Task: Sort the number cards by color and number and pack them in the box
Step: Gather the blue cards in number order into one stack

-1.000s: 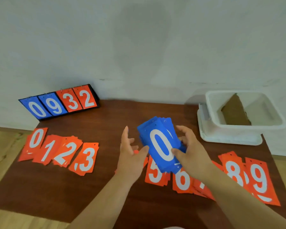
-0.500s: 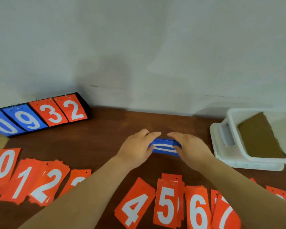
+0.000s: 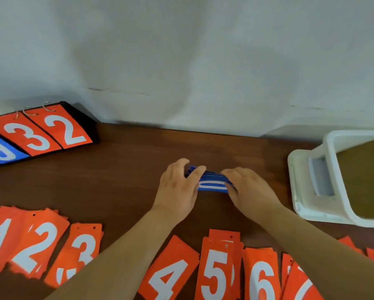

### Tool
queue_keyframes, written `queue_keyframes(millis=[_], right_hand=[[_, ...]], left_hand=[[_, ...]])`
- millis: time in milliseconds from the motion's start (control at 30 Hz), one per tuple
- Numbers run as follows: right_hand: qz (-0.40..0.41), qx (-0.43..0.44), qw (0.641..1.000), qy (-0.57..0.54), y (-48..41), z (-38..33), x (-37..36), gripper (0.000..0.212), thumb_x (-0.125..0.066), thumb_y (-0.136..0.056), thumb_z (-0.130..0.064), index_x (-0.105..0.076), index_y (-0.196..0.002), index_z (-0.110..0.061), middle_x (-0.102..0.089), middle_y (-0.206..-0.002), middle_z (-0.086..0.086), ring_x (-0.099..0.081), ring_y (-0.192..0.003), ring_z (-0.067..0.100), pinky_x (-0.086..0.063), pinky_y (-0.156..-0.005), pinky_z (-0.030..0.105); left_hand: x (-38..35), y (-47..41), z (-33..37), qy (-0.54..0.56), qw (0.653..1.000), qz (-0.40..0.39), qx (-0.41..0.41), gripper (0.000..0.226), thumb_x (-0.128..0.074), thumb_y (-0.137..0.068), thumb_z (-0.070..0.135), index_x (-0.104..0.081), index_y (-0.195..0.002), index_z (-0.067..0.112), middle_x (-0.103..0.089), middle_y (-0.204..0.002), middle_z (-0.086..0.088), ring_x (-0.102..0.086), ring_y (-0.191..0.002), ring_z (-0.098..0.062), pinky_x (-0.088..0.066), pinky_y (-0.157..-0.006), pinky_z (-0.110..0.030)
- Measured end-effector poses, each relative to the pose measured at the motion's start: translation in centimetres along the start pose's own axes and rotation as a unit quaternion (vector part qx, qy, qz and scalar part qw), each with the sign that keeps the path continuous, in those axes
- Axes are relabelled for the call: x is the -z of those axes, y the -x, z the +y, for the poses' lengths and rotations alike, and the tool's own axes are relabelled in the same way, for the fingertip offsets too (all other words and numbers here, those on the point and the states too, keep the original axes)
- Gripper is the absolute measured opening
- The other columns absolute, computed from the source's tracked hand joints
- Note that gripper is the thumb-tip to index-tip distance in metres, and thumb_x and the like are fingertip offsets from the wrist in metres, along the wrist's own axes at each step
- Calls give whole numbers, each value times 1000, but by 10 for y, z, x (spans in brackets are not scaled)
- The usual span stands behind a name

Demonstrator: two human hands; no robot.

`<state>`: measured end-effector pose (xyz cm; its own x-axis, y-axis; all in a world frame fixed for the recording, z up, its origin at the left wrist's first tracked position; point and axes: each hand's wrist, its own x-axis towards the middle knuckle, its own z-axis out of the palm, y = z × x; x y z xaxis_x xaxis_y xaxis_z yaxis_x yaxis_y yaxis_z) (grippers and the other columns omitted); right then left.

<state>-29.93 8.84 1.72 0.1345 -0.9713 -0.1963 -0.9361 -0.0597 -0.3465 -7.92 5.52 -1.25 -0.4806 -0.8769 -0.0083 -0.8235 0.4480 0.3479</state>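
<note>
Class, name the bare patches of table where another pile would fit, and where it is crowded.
Bare table lies between the scoreboard and the left hand, beyond the orange cards. A narrower strip separates the right hand, on the blue cards, from the white box. The near edge is crowded.

A dark, smooth wooden table (image 3: 121, 182), a white plastic box (image 3: 333, 191), and metal rings (image 3: 46, 106).

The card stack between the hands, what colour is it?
Blue with white print: the card stack, head view.
</note>
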Motion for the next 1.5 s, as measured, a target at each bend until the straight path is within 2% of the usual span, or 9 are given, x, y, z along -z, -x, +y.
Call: queue_keyframes(millis=[133,233,367,567,800,900,1067,1333,1500], right_hand=[[20,15,1000,-4,-1,0,2,35,-54,-102,-27,-60,-136,-24,-66,-119,-5,-61,-107,16,-51,-90,31],[64,10,998,-2,1,5,-5,37,-58,-99,-26,-61,-135,-24,-64,-119,-2,-61,-105,18,-55,-88,35],[44,-63,997,-3,6,6,-22,46,-52,-101,-34,-44,-147,-31,-52,-133,0,-55,-115,16,-55,-91,35],[106,-61,990,-63,11,6,-28,28,-56,-100,-28,-63,-126,-22,-59,-109,-1,-58,-94,15,-55,-76,33],[104,-130,966,-195,10,2,-38,36,-57,-100,-33,-54,-136,-29,-49,-127,-10,-49,-115,4,-44,-92,20],[127,-136,950,-250,7,-3,-39,34,-58,-100,-32,-54,-134,-28,-49,-124,-14,-49,-112,-1,-38,-88,9],[161,-110,941,-277,-3,-7,-39,24,-64,-96,-28,-57,-119,-25,-52,-111,-10,-54,-99,0,-42,-80,11],[178,-96,944,-262,-1,-3,-46,21,-59,-98,-31,-62,-115,-20,-54,-111,-8,-53,-100,-4,-39,-81,4],[201,-110,933,-276,-2,-13,-51,14,-53,-100,-30,-62,-107,-21,-55,-103,-7,-54,-94,0,-41,-78,9]], left_hand=[[1,-11,3,57,998,21,-23,41,-64,-91,12,-53,-129,21,-51,-131,-7,-56,-114,-25,-55,-93,-45],[1,-16,1,35,999,1,-27,54,-62,-94,13,-44,-144,25,-53,-123,-2,-58,-104,-18,-56,-85,-39],[-7,-8,2,33,999,-10,24,62,-61,-97,15,-36,-150,33,-43,-139,-7,-55,-118,-21,-55,-92,-38],[-11,-2,8,129,987,26,90,41,-57,-100,15,-55,-137,33,-30,-149,0,-47,-128,-14,-53,-99,-32],[-16,1,18,273,950,34,150,33,-49,-104,32,-56,-136,32,-31,-150,7,-37,-136,-5,-37,-105,-16],[-17,-2,23,315,936,52,147,33,-50,-104,36,-55,-136,30,-42,-143,8,-43,-129,0,-37,-102,-10],[-22,-6,29,335,928,54,155,34,-51,-103,35,-52,-137,31,-46,-128,11,-50,-117,3,-39,-91,-3],[-27,-15,31,340,913,121,190,17,-55,-99,41,-60,-101,25,-48,-119,6,-50,-109,5,-40,-86,-4],[-29,-18,40,337,912,129,196,34,-44,-98,52,-59,-118,29,-52,-112,10,-55,-103,1,-41,-82,-5]])
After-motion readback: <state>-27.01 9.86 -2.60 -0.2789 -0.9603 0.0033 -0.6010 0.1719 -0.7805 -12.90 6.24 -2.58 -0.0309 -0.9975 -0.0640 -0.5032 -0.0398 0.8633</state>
